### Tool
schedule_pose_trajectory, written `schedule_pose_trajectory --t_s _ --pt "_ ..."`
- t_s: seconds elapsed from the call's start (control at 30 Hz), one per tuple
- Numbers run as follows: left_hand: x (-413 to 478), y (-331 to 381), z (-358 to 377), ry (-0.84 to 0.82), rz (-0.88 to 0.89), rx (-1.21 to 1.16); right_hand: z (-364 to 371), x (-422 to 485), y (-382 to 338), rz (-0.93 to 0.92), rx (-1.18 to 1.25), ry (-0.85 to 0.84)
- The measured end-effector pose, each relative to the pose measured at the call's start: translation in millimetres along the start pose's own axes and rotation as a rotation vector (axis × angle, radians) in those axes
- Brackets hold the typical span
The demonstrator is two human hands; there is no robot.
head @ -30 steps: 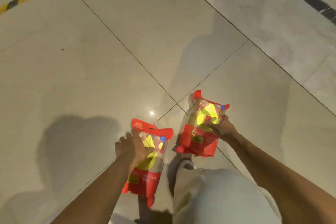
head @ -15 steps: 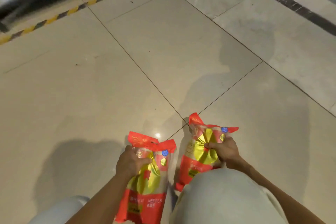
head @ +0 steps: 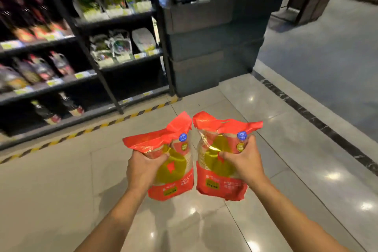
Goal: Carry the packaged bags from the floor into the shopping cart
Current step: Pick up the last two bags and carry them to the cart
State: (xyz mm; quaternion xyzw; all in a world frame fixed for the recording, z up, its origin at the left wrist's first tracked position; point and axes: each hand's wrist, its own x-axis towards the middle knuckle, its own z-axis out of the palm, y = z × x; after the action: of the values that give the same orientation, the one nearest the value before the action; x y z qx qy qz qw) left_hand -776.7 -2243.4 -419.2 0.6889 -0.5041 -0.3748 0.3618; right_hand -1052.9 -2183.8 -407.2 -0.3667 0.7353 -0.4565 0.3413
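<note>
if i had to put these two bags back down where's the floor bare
Bare tile lies below both bags, left toward the striped tape, right toward the dark border strip. Crowded: shelves and dark counter ahead.

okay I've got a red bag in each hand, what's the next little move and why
Probably turn to find the shopping cart, since none shows in this view. The left hand grips one red bag and the right hand the other red bag, both lifted clear of the tiled floor; ahead stand only store shelves.
</note>
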Motion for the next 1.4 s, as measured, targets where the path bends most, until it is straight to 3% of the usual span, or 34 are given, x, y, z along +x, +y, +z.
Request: schedule_pose_trajectory --t_s 0.03,0.07,0.1,0.17,0.23,0.33,0.5,0.77,1.0,1.07,1.1,1.17,1.2,1.27,1.4 --pt "-6 44 -33 0.003 -0.002 0.017 -6 -13 -49 0.000 0.001 -0.026" --pt "-15 55 -35 0.029 0.026 0.002 -10 -22 -54 -0.014 0.005 -0.008" --pt "-26 115 -94 0.063 0.091 -0.027 -18 -42 -131 -0.122 0.041 -0.024" --pt "-40 152 -127 0.077 0.095 -0.017 -28 -65 -179 -0.118 0.065 -0.031" --pt "-59 220 -207 0.117 0.160 -0.050 -36 -98 -277 -0.231 0.118 -0.068" --pt "-83 265 -276 0.190 0.234 -0.098 -36 -136 -353 -0.337 0.122 -0.099" --pt "-120 277 -371 0.384 0.230 -0.171 -3 -194 -422 -0.478 0.114 -0.146" --pt "-193 245 -489 0.679 0.124 -0.138 81 -268 -470 -0.588 0.101 -0.408" --pt "-303 186 -587 1.072 -0.004 -0.096 163 -377 -501 -0.728 0.169 -0.777" --pt "-324 187 -594 1.115 -0.024 -0.097 175 -392 -501 -0.734 0.166 -0.812" --pt "-361 177 -604 1.216 -0.082 -0.080 187 -422 -505 -0.758 0.175 -0.931" --pt "-382 180 -606 1.255 -0.121 -0.061 195 -436 -502 -0.774 0.176 -0.974" --pt "-420 175 -608 1.371 -0.173 -0.055 202 -468 -503 -0.793 0.191 -1.094" --pt "-443 177 -607 1.429 -0.222 -0.018 207 -485 -500 -0.820 0.194 -1.126" --pt "-530 181 -589 1.659 -0.387 0.038 203 -553 -495 -0.835 0.229 -1.414"
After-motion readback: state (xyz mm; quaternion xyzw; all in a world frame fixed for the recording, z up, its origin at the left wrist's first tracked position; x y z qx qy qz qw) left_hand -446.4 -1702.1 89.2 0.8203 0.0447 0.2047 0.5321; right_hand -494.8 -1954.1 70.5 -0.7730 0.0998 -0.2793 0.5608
